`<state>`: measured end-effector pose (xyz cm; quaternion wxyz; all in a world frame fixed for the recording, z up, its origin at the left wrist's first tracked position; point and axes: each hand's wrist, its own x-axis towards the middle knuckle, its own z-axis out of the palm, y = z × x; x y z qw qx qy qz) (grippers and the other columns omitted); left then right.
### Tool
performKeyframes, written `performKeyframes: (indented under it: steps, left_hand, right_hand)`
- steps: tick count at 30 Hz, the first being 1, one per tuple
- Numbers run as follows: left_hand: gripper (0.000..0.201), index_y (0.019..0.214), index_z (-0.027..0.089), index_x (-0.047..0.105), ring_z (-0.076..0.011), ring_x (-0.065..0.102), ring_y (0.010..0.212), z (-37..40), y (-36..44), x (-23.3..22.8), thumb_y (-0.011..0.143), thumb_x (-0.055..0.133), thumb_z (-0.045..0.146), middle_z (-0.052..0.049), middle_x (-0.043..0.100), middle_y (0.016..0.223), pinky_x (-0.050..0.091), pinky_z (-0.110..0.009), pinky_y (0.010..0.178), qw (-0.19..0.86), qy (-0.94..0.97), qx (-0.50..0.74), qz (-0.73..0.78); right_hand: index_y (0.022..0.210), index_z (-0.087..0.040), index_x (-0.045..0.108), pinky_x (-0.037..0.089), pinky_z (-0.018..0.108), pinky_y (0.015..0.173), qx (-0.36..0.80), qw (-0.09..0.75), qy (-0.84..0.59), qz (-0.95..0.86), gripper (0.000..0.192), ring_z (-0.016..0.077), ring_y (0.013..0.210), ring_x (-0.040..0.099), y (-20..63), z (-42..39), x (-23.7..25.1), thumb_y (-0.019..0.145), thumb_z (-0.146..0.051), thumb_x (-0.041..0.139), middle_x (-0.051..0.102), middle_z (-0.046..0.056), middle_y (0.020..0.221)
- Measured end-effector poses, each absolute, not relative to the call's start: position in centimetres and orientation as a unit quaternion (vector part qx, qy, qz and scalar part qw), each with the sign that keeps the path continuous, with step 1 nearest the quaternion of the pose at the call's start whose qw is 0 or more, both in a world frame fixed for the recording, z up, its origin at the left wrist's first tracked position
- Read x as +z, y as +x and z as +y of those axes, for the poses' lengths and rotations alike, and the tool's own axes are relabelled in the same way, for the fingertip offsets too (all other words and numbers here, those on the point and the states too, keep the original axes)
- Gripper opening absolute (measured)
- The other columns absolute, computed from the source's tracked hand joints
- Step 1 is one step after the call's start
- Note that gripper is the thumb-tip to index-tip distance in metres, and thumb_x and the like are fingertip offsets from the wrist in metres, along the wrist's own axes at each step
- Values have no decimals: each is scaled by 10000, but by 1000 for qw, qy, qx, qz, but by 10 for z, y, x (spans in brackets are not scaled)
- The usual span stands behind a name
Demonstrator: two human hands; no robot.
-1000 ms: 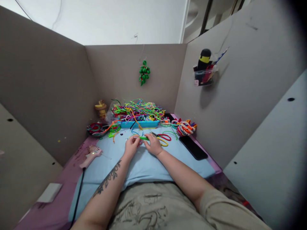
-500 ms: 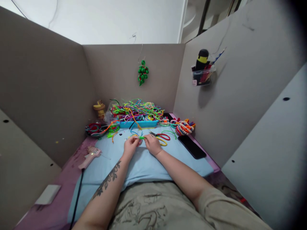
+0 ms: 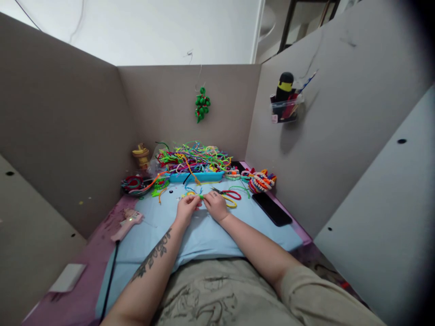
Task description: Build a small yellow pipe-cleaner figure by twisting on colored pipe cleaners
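Between my fingertips is a small bright green piece of pipe cleaner [image 3: 201, 197], mostly covered by the fingers. My left hand [image 3: 186, 208] pinches its left end, and my right hand [image 3: 215, 206] closes on its right end. Both hands hover low over the blue cloth [image 3: 210, 235]. Just beyond my right hand lie scissors [image 3: 233, 195] with one red and one yellow handle loop. Blue and yellow pipe cleaner bits [image 3: 192, 189] rest behind my left hand.
A blue tray [image 3: 180, 177] heaped with coloured pipe cleaners [image 3: 197, 156] stands at the back. Orange-white fuzzy figures [image 3: 261, 181] and a black phone [image 3: 272, 209] are to the right. At left lie a pink glue gun [image 3: 127, 225] with its cord and a white box [image 3: 68, 277].
My hands have drawn slightly closer together, and less of the green piece shows between them. The view has shifted a little; the things on the table stay put.
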<state>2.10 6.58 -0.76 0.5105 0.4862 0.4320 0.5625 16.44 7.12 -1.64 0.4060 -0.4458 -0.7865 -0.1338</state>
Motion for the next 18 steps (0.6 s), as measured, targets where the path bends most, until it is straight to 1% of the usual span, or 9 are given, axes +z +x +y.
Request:
performKeyframes:
  steps: [3,6,9,14,16,18]
  left_hand:
    - [322,670,127,612,-100,534,504,67,21,-8,639,671,442,-17,610,570,384,-191,455,480,495,573,444]
    - [316,646,135,582,-89,499,467,67,21,-7,632,674,437,2,584,530,379,-194,447,468,494,584,442]
    - [301,657,136,572,-86,500,477,67,21,-5,632,675,417,7,585,544,392,-197,471,466,504,589,425]
    - [270,745,136,593,-87,523,531,66,19,-5,662,660,383,6,591,602,411,-197,523,462,530,591,395]
    - [264,748,136,596,-90,530,549,66,19,-5,670,656,381,3,590,615,417,-199,535,461,538,588,391]
    - [275,741,133,600,-99,539,559,65,19,-4,662,660,389,-5,596,618,421,-206,540,464,539,582,394]
  right_hand:
    - [804,-197,625,373,305,691,-144,396,-445,-790,217,197,778,493,163,70,-16,883,-245,428,566,68,766]
    - [839,-193,617,378,315,720,-129,399,-446,-791,178,203,810,494,162,70,-16,873,-241,449,576,74,803]
    - [922,-180,594,391,325,753,-103,419,-443,-786,153,209,844,504,162,70,-17,861,-244,469,594,80,855]
    - [1101,-170,532,406,338,806,-74,431,-416,-797,257,212,912,519,165,70,-17,868,-239,448,611,90,971]
    - [1087,-183,548,410,337,802,-72,424,-411,-804,247,209,904,523,166,71,-17,873,-229,434,615,84,955]
    - [1035,-191,577,413,333,791,-75,421,-415,-803,221,204,881,525,166,71,-17,872,-217,430,617,78,910]
